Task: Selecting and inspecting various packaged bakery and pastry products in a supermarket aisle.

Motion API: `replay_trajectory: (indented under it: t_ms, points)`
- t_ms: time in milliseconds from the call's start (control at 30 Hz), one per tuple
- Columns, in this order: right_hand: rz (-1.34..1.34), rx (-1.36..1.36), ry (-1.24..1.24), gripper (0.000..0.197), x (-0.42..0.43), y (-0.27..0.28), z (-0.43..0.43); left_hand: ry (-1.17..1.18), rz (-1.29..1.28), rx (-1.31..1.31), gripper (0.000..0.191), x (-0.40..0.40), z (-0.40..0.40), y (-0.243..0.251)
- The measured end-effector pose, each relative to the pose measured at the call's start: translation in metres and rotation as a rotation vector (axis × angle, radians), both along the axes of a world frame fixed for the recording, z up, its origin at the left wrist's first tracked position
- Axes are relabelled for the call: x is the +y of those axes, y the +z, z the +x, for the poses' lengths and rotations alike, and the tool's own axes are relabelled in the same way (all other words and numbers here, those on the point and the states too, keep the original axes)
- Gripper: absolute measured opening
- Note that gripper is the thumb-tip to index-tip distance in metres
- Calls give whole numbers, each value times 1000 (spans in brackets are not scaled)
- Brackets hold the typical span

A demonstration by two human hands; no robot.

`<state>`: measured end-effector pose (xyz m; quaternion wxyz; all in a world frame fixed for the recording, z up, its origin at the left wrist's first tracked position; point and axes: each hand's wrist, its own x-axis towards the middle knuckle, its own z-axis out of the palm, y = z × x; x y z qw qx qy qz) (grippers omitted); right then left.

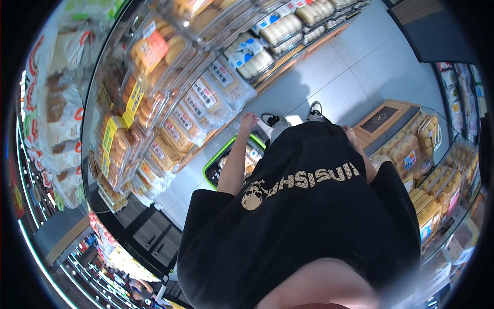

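Observation:
My left hand hangs at the left of my body with its fingers loosely curled and apart, and nothing shows in it. Below that arm, partly hidden by it and my black T-shirt, a black shopping basket with a green rim holds packaged goods. On the other side my right hand hangs low by the shirt's edge, beside a wooden display stand. It is small and partly hidden, so whether it holds anything cannot be told.
Shelves at the left carry bagged bread, clear boxes of pastries and packs of white rolls. Boxed baked goods fill a glass-edged display at the right. Grey floor tiles lie around my shoes. Another person is far off at lower left.

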<state>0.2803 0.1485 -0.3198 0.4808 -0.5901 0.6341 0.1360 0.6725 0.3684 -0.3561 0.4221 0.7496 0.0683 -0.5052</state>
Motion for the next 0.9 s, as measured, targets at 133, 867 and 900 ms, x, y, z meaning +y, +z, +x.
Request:
replay_trajectory:
  t_ms: [133, 867, 900]
  points:
    - [-61, -104, -122, 31, -29, -28, -52, -101, -101, -52, 19, -73, -31, 13]
    - [44, 244, -412, 37, -145, -17, -298, -644, 75, -422, 32, -256, -163, -9]
    - [45, 247, -424, 37, -152, -14, -302, -650, 59, -425, 32, -273, -157, -7]
